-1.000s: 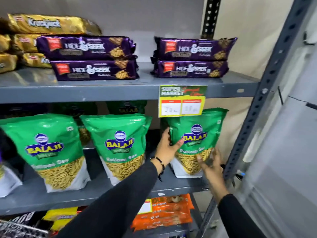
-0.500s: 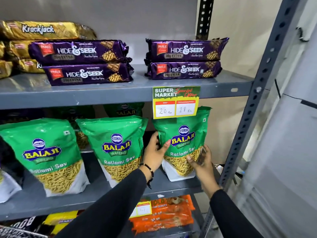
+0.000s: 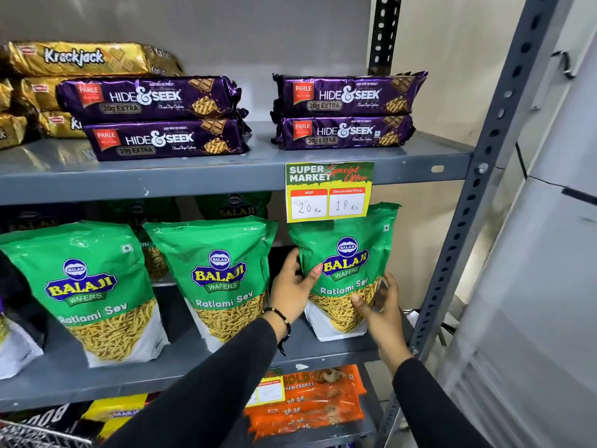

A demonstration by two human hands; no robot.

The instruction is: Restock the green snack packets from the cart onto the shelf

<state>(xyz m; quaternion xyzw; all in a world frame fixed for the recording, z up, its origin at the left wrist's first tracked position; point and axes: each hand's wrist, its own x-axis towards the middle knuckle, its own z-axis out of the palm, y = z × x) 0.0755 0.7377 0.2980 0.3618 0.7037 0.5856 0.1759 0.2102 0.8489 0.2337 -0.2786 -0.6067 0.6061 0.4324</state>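
Note:
Three green Balaji sev packets stand upright along the front of the grey middle shelf (image 3: 226, 367). The rightmost green packet (image 3: 349, 250) is held from both sides: my left hand (image 3: 292, 291) grips its left edge with the thumb across the front, and my right hand (image 3: 379, 310) clasps its lower right corner. The middle green packet (image 3: 223, 276) and the left green packet (image 3: 87, 286) stand untouched. More green packets (image 3: 235, 206) sit in shadow behind them. Only a sliver of the wire cart (image 3: 29, 436) shows at the bottom left.
A price tag (image 3: 329, 192) hangs from the upper shelf edge just above the held packet. Purple biscuit packs (image 3: 345, 111) and gold ones (image 3: 77, 58) lie on the upper shelf. Orange cookie packs (image 3: 310, 405) fill the shelf below. The grey perforated upright (image 3: 465, 215) stands close on the right.
Both hands have slid the rightmost packet a little to the left and set it more upright. My right hand has closed in from an open palm onto its lower right corner.

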